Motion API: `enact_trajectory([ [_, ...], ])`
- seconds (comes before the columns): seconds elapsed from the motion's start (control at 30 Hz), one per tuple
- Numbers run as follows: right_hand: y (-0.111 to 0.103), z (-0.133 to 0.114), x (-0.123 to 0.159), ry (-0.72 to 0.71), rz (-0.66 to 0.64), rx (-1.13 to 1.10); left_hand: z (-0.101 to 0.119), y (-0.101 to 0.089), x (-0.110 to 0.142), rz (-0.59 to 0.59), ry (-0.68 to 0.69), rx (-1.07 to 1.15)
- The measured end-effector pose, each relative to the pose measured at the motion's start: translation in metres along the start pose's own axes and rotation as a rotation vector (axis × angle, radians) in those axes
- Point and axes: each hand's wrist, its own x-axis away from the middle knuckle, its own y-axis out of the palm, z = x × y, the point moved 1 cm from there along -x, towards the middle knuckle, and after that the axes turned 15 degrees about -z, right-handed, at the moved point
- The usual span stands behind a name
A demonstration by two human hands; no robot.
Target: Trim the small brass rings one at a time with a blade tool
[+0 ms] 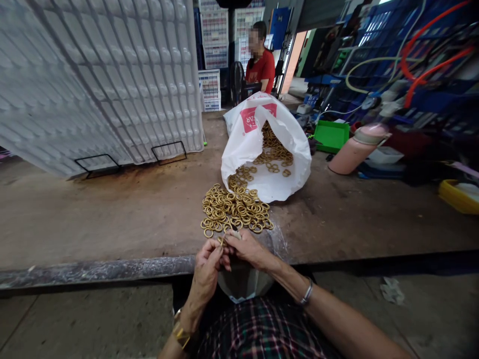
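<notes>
A heap of small brass rings [235, 209] lies on the brown table, spilling from a white plastic sack [262, 144] that lies open on its side with more rings inside. My left hand [207, 267] pinches one brass ring [221, 242] at the table's near edge. My right hand [249, 248] is closed beside it, fingers round a small dark tool [235, 230] whose tip points at the heap. A white bag [245, 281] hangs under the table edge below my hands.
A stack of white plastic trays [101, 75] leans at the back left. A pink flask [359, 147], a green tray [331, 135] and a yellow tray [458, 194] lie to the right. A person in a red shirt [261, 65] sits beyond the sack.
</notes>
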Motion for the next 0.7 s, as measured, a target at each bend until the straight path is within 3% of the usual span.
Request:
enact_trajectory([
  [0.13,-0.001,-0.005,0.000,-0.044,0.079,0.159,-0.003,-0.002,-0.001,0.078,-0.035,-0.007],
  [0.27,-0.002,-0.012,0.002,-0.193,0.159,0.435,-0.001,-0.001,-0.002,0.168,-0.029,0.043],
  [0.43,-0.003,-0.014,0.007,-0.272,0.122,0.691,0.002,0.000,-0.001,0.144,-0.046,0.073],
  [0.57,-0.002,-0.014,0.008,-0.246,0.111,0.711,0.001,-0.002,0.002,0.098,-0.055,0.024],
  [0.7,0.000,-0.013,0.005,-0.195,0.115,0.550,-0.001,-0.003,0.001,0.124,-0.033,-0.118],
])
